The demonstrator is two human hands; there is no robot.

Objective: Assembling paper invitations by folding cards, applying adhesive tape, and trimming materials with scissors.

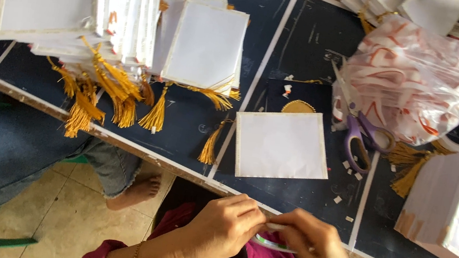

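Hands meet at the table's near edge, head view. Left hand (226, 223) and right hand (314, 249) both pinch a small whitish strip (275, 227), fingertips together on it, a roll of tape (273, 245) just under them. White card (282, 145) lies flat just beyond, tassel (211, 144) hanging off its corner. Purple scissors (361, 140) rest near, beside a plastic bag (410, 79). Stacked cards (80, 3) sit far left.
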